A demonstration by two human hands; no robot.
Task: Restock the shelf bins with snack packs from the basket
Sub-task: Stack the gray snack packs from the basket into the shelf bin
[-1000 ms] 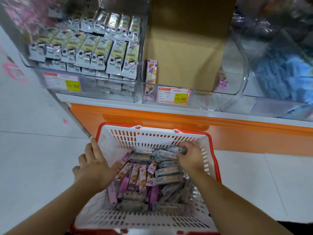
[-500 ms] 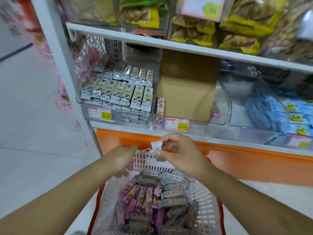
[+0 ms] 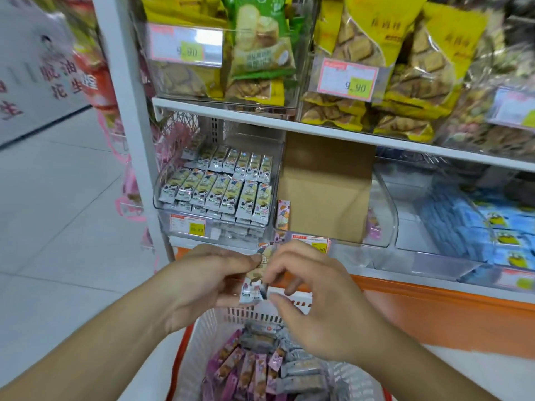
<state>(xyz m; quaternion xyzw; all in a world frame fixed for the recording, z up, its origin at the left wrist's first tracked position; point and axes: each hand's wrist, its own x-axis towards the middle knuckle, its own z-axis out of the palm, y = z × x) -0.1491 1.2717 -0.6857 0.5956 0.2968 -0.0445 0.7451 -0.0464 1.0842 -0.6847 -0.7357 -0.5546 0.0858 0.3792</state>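
Both hands raised over basket point(image 3: 202, 340): left hand point(image 3: 199, 282) and right hand point(image 3: 312, 302) pinch one snack pack point(image 3: 256, 280) in curled fingertips, likely squaring it for the near-empty middle bin point(image 3: 385, 209).

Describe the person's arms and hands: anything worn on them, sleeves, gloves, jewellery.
Both forearms are bare as far as the frame shows; no sleeve reaches into view. The left hand and right hand wear no gloves. No ring, watch or bracelet shows on the fingers or wrists that are visible. Fingernails look short and unpainted.
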